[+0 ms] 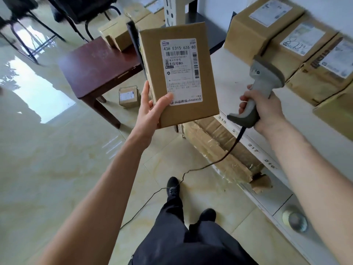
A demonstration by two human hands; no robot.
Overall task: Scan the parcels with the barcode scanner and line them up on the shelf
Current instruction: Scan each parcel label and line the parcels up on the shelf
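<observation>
My left hand (150,109) grips a brown cardboard parcel (150,60) at its lower left corner, thumb on the white shipping label (181,71), which faces me. My right hand (265,109) holds the grey barcode scanner (265,77) by its handle, to the right of the parcel, its head near the shelf boxes. A black cable (225,155) hangs from the scanner down to the floor. The white shelf (229,77) runs along the right, with several labelled parcels (298,41) lined up on it.
A dark wooden table (95,66) stands at the left with more parcels (116,35) on its far end. One small parcel (128,96) lies on the floor beneath it. A taped, battered box (215,146) sits under the shelf. Chair legs stand at the top left. My feet are on the tiled floor.
</observation>
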